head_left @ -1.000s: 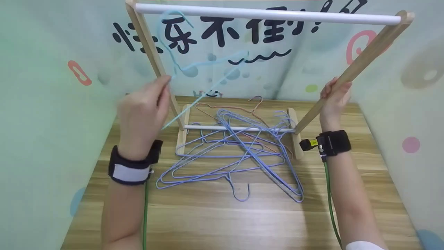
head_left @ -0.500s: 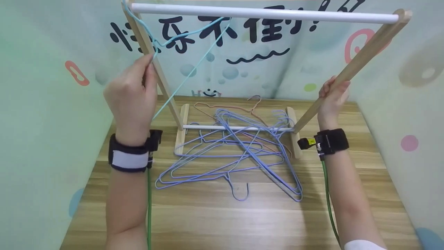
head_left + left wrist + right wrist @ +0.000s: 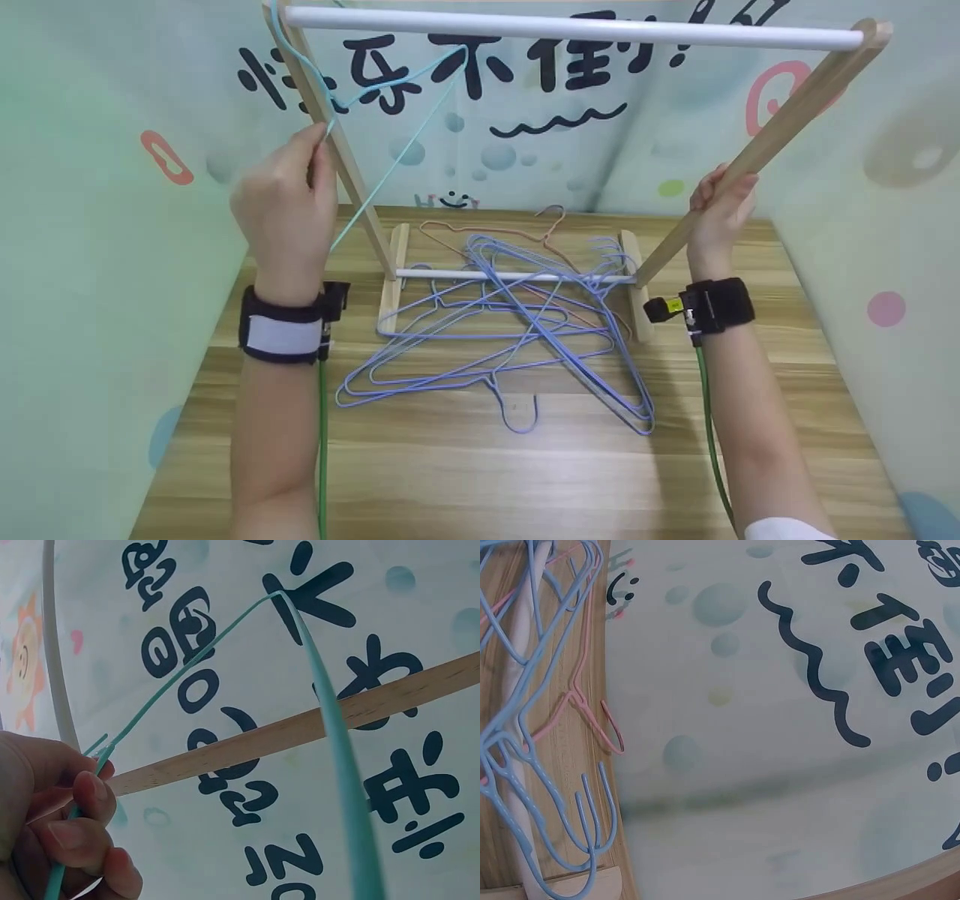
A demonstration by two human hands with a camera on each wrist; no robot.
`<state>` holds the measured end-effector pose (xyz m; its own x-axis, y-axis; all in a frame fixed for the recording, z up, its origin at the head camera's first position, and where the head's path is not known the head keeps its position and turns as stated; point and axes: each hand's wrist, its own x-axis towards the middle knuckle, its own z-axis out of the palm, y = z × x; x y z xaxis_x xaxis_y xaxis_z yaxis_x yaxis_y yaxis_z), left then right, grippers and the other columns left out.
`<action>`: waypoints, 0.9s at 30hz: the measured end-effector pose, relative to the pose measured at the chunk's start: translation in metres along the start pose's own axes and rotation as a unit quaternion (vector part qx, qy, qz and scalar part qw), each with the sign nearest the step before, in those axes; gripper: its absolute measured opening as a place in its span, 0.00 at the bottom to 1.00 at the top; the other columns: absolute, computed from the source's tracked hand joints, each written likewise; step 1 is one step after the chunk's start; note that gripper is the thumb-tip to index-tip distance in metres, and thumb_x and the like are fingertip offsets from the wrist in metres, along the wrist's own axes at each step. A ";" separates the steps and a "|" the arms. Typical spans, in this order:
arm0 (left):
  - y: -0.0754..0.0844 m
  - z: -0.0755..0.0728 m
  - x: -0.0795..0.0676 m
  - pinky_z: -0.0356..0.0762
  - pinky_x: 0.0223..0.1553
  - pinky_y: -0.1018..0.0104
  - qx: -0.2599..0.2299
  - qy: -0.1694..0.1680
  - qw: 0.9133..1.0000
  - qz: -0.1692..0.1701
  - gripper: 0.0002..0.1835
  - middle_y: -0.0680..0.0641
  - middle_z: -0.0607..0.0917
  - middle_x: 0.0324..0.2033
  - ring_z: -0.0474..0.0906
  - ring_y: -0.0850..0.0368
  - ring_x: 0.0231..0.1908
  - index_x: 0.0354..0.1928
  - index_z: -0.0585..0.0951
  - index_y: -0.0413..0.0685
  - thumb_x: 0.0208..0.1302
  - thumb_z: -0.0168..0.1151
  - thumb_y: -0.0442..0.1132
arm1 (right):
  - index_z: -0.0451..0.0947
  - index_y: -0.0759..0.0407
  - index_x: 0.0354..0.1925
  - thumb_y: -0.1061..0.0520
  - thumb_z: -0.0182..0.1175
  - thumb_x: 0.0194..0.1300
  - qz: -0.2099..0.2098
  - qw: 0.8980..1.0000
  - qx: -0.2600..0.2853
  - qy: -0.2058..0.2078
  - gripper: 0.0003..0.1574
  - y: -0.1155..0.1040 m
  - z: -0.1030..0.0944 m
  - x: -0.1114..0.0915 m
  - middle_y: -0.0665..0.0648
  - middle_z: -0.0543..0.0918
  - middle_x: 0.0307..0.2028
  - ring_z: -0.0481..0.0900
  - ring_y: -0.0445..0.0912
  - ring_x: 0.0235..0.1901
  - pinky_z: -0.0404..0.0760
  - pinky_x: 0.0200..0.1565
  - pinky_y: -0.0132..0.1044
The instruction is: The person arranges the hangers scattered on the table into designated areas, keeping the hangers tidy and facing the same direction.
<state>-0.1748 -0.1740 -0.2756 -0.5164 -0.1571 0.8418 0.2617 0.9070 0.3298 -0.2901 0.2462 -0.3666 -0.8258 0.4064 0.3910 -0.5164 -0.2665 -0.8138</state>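
My left hand (image 3: 285, 195) pinches a turquoise wire clothes hanger (image 3: 339, 750) just below its neck, fingers curled round the wire. The hook rises past the left end of the white top rail (image 3: 562, 28) of a wooden clothes rack, and a short bit of turquoise shows above the rail. The hanger's far corner hangs out to the right, below the rail. My hand overlaps the lower part of the hanger. My right hand (image 3: 720, 217) grips the rack's right post (image 3: 806, 112), out of sight in its wrist view.
Several blue hangers (image 3: 532, 339) lie tangled over the rack's lower white bar (image 3: 450, 275) and the wooden table (image 3: 570, 480). A pink hanger (image 3: 579, 675) lies at the back. A printed backdrop (image 3: 660, 150) stands behind. Green cables run along both forearms.
My left hand has moved up and left with the turquoise hanger, bringing its hook to the rail's left end. Since half a second ago, its far corner has shifted left. My right hand keeps its grip.
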 end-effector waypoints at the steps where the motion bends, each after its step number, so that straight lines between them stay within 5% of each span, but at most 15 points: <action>1: -0.001 0.001 0.000 0.67 0.20 0.59 0.000 0.000 1.000 -0.001 0.13 0.45 0.84 0.33 0.80 0.48 0.26 0.43 0.82 0.43 0.65 0.50 0.39 | 0.63 0.63 0.25 0.59 0.15 0.71 0.000 1.000 -0.001 -0.002 0.30 0.000 0.000 0.000 0.56 0.57 0.16 0.54 0.45 0.15 0.53 0.20 0.32; 4: -0.004 0.002 -0.002 0.69 0.21 0.59 0.007 -0.002 1.000 0.009 0.13 0.44 0.84 0.33 0.80 0.49 0.27 0.42 0.82 0.41 0.65 0.50 0.39 | 0.63 0.62 0.25 0.59 0.15 0.71 -0.002 1.000 -0.003 -0.006 0.30 0.001 0.000 0.000 0.55 0.57 0.16 0.54 0.45 0.16 0.53 0.20 0.32; 12: -0.008 0.006 -0.008 0.72 0.23 0.55 0.006 -0.037 0.999 -0.030 0.14 0.45 0.84 0.37 0.81 0.48 0.30 0.44 0.81 0.43 0.65 0.50 0.42 | 0.63 0.63 0.25 0.59 0.15 0.71 -0.002 1.000 0.005 -0.005 0.31 0.002 -0.001 0.001 0.56 0.57 0.16 0.54 0.45 0.16 0.54 0.20 0.32; 27: -0.011 0.007 -0.010 0.73 0.24 0.54 0.011 -0.028 0.998 -0.047 0.15 0.45 0.84 0.36 0.81 0.49 0.31 0.44 0.81 0.43 0.66 0.49 0.41 | 0.64 0.63 0.24 0.59 0.15 0.70 -0.012 1.000 0.009 -0.004 0.31 0.001 0.000 0.000 0.55 0.57 0.15 0.55 0.44 0.15 0.54 0.19 0.32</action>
<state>-0.1788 -0.1798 -0.2908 -0.5833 -0.2203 0.7818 0.1917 0.8980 0.3960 -0.2909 0.2458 -0.3677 -0.8147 0.4057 0.4143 -0.5405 -0.2726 -0.7960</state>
